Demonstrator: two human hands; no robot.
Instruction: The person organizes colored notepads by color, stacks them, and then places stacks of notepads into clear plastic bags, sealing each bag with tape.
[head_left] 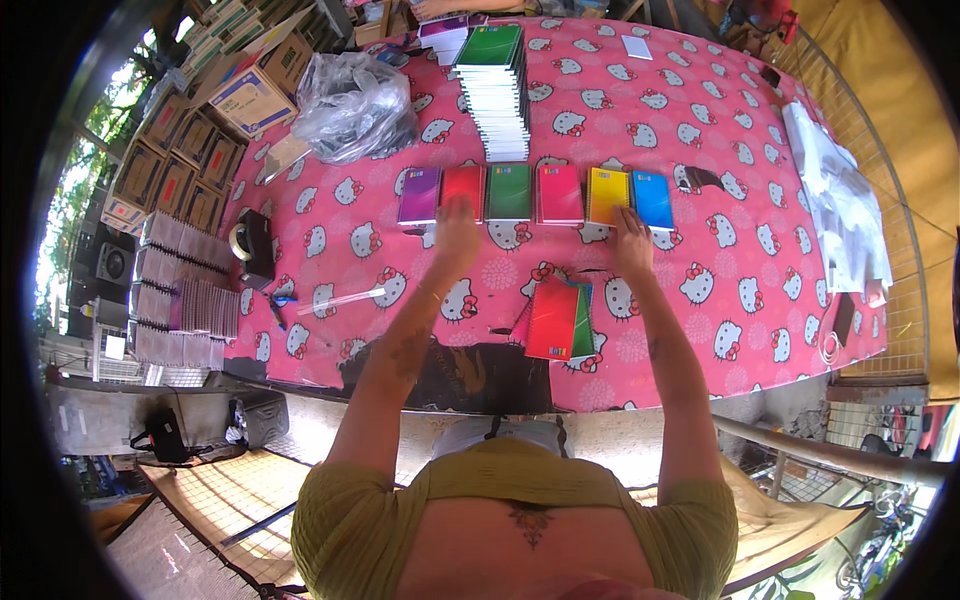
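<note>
A row of small spiral notebooks lies across the table. My left hand (pixel 457 235) rests on the lower part of the red notebook (pixel 463 182), its fingers stretched forward over the cover. At the lower right corner of the yellow notebook (pixel 604 190), beside the blue notebook (pixel 653 198), are the extended fingers of my right hand (pixel 631 240). The purple notebook (pixel 419 194), green notebook (pixel 509 190) and pink notebook (pixel 559 192) are in the same row. Between my forearms, a small fanned pile has a red notebook (pixel 553 318) on top.
Behind the row rises a tall notebook stack (pixel 495 100). A clear plastic bag (pixel 355 108) and cardboard box (pixel 262 85) are at far left. Several notebook stacks (pixel 180 290) line the left edge, near a black case (pixel 254 247). White plastic sheets (pixel 835 200) lie at right.
</note>
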